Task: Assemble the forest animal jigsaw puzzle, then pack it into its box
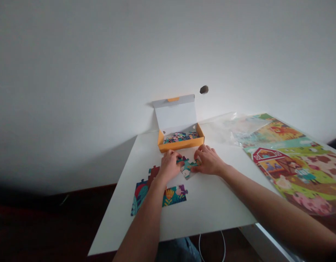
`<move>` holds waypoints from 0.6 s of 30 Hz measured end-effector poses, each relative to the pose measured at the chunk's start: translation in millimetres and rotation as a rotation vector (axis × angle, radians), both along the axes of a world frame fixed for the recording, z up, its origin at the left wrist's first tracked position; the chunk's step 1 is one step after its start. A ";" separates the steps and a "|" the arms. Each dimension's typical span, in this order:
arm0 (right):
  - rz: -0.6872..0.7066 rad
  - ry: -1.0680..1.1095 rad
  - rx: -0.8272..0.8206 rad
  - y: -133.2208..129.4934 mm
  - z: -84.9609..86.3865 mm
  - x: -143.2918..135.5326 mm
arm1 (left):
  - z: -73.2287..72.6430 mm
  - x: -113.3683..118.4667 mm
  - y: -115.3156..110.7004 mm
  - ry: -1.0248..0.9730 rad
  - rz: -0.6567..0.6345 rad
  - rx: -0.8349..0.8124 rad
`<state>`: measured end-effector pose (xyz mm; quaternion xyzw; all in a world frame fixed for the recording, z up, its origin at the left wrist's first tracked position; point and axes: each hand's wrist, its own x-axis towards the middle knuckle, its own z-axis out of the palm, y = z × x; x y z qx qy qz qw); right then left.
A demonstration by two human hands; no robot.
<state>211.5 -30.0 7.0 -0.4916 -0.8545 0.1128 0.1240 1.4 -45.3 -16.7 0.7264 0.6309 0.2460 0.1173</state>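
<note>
Between my two hands lie a few colourful jigsaw puzzle pieces (186, 169), in teal, white and orange, low over the white table. My left hand (170, 165) pinches the left side of them, fingers bent. On their right side, my right hand (208, 160) grips the edge between thumb and fingers. A joined part of the puzzle (175, 195), with a yellow flower and purple shapes, lies nearer to me, partly covered by my left forearm. Just behind my hands stands an open orange box (181, 145) with a heap of loose puzzle pieces (181, 137) in it.
The box's lid (176, 114) leans up towards the wall. A clear plastic bag (233, 127) lies behind my right hand, partly over a farm picture sheet (299, 167) along the right side. The white table (211, 214) ends close before me; a white cable (225, 243) hangs below.
</note>
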 end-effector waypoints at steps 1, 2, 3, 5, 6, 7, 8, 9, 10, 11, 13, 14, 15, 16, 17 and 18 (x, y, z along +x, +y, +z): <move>-0.001 -0.006 -0.016 0.5 0.8 2.9 | 0.4 1.0 -0.2 -0.006 0.002 -0.010; -0.005 -0.010 -0.031 0.7 1.3 4.3 | 0.9 1.7 -0.3 -0.016 -0.002 -0.018; -0.003 -0.012 -0.044 0.7 1.5 4.5 | 1.3 2.3 -0.4 -0.030 -0.014 -0.024; 0.030 -0.002 -0.076 0.5 1.0 2.2 | 2.0 2.6 -0.5 -0.072 -0.048 -0.032; 0.051 0.011 -0.095 0.5 0.4 0.3 | 2.3 2.4 -0.5 -0.103 -0.067 -0.038; 0.068 0.028 -0.117 0.6 -0.3 -1.6 | 2.4 2.1 -0.5 -0.140 -0.083 -0.044; 0.076 0.046 -0.135 0.7 -1.2 -3.2 | 2.3 1.6 -0.5 -0.180 -0.090 -0.052; 0.073 0.061 -0.148 0.8 -2.1 -4.5 | 2.1 1.2 -0.3 -0.224 -0.089 -0.061; 0.063 0.070 -0.152 0.8 -3.0 -5.4 | 1.7 0.9 -0.1 -0.271 -0.083 -0.069; 0.056 0.071 -0.150 0.7 -3.7 -6.0 | 1.0 0.7 0.2 -0.319 -0.076 -0.076; 0.059 0.063 -0.138 0.0 -4.5 -6.7 | -0.8 1.0 1.0 -0.409 -0.068 -0.084; 0.066 0.056 -0.134 -0.6 -4.5 -6.9 | -1.8 1.4 1.5 -0.447 -0.067 -0.087; 0.072 0.047 -0.132 -1.4 -4.2 -7.1 | -2.6 1.9 2.0 -0.477 -0.065 -0.086; 0.072 0.038 -0.130 -2.3 -3.8 -7.2 | -3.3 2.4 2.5 -0.499 -0.060 -0.083; 0.060 0.028 -0.126 -3.3 -3.1 -7.2 | -3.6 3.0 2.9 -0.515 -0.052 -0.080; 0.037 0.016 -0.115 -4.3 -2.4 -7.1 | -3.6 3.4 3.2 -0.528 -0.043 -0.075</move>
